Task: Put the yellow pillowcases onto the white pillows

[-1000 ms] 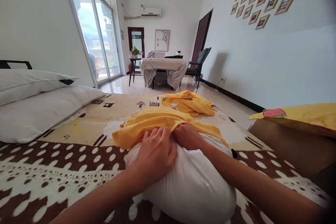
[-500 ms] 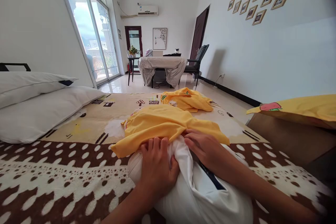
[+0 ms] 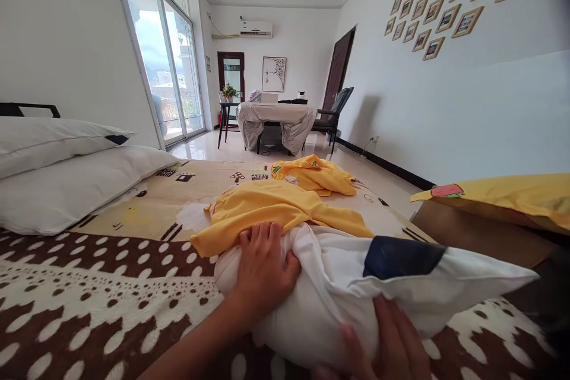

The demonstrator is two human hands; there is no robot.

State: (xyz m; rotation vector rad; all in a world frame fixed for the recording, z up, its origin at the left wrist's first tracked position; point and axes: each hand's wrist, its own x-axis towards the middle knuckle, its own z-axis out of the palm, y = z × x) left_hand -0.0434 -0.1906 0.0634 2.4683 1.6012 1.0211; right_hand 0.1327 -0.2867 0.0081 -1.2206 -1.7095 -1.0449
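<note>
A white pillow (image 3: pixel 307 309) lies bunched in front of me, with a dark blue patch (image 3: pixel 401 256) near its right corner. Its far end runs under a yellow pillowcase (image 3: pixel 267 202). My left hand (image 3: pixel 267 270) is closed, fingers curled over the pillow at the near edge of the yellow cloth. Low in the view, my right hand (image 3: pixel 392 338) rests against the pillow's near side below the blue patch, fingers apart and slightly blurred. Beyond lies a second, crumpled yellow cloth (image 3: pixel 318 177) with printed pictures.
A patterned brown and cream blanket (image 3: pixel 107 303) covers the bed. White pillows (image 3: pixel 75 190) are stacked at left. Another yellow-covered pillow (image 3: pixel 503 193) rests on a brown box (image 3: pixel 476 237) at right. A covered table (image 3: pixel 276 111) and a black chair (image 3: pixel 333 116) stand beyond the bed.
My right hand has left the yellow cloth's edge and moved down toward me. The pillow's right corner has swung out to the right, exposing the blue patch. My left hand keeps its grip.
</note>
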